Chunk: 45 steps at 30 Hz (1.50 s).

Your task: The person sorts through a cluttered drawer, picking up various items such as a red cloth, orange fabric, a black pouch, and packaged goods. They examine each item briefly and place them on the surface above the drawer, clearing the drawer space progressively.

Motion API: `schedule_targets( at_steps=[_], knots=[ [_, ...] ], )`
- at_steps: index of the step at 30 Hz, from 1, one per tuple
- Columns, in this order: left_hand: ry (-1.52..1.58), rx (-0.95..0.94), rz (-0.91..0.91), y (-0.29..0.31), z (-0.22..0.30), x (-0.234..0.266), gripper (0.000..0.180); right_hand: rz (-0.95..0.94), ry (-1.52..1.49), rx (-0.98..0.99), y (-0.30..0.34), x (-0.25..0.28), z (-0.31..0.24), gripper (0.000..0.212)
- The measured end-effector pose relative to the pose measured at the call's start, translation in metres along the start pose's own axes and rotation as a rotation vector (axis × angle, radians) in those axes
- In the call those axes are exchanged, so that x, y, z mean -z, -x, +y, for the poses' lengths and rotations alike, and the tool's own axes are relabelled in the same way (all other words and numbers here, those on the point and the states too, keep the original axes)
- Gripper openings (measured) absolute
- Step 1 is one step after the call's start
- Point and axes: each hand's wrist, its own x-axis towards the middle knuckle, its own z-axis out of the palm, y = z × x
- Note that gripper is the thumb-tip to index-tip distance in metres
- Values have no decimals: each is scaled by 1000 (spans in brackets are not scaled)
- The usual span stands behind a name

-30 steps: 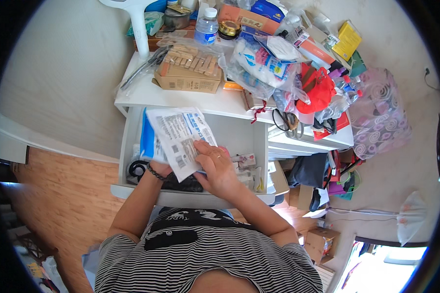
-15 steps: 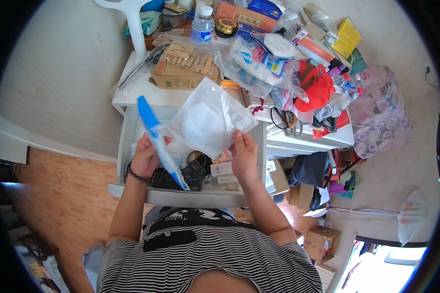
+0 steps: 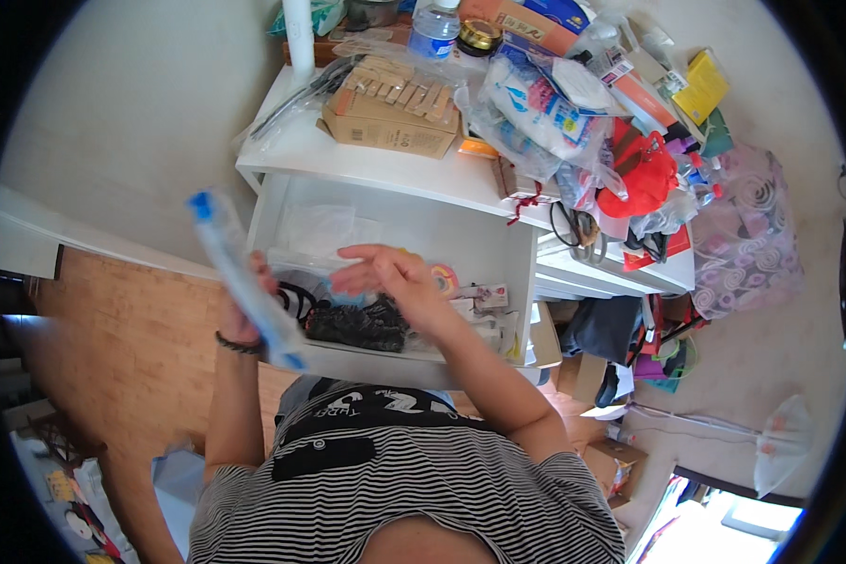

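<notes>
A long blue-and-white packet [image 3: 246, 282], seen nearly edge-on and a little blurred, is in my left hand [image 3: 244, 305], to the left of the open drawer [image 3: 461, 211]. My right hand [image 3: 399, 282] hovers over the drawer with fingers stretched toward the left, and nothing shows in it. Under and beside it lie a black crumpled bundle [image 3: 357, 324], a roll of tape [image 3: 445, 279] and a small white box [image 3: 489, 297]. A pale, clear-looking packet [image 3: 320, 230] lies at the drawer's back left.
On the white cabinet top [image 3: 296, 155] sit a cardboard box [image 3: 385, 132] with wooden clothespins [image 3: 399, 89], a water bottle [image 3: 434, 30], plastic-bagged goods [image 3: 540, 108] and a red cap [image 3: 641, 174]. A wall [image 3: 141, 122] rises at left above the wooden floor [image 3: 122, 348].
The clear packet with a white mask has left my right hand, which moved left over the drawer. My left hand carried the blue-and-white packet left. The view shifted too.
</notes>
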Motion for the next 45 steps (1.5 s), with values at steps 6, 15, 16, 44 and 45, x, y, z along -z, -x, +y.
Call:
schedule_targets(
  at_steps=[6,15,16,44,45],
  knots=[
    [199,-86,90,25,43,-13,55,230,1313,-31,-55,91,90,59],
    [355,17,105,45,30,-6,44,248,1380,-479,-142,66,118,73],
    [338,26,112,47,31,-4,45,236,1330,-511,-143,67,121,71],
    [-306,89,91,2,1,-4,54,99,598,112,-10,-63,-13,38],
    [-318,74,101,7,4,-3,54,74,579,114,-12,-66,-9,39]
  ],
)
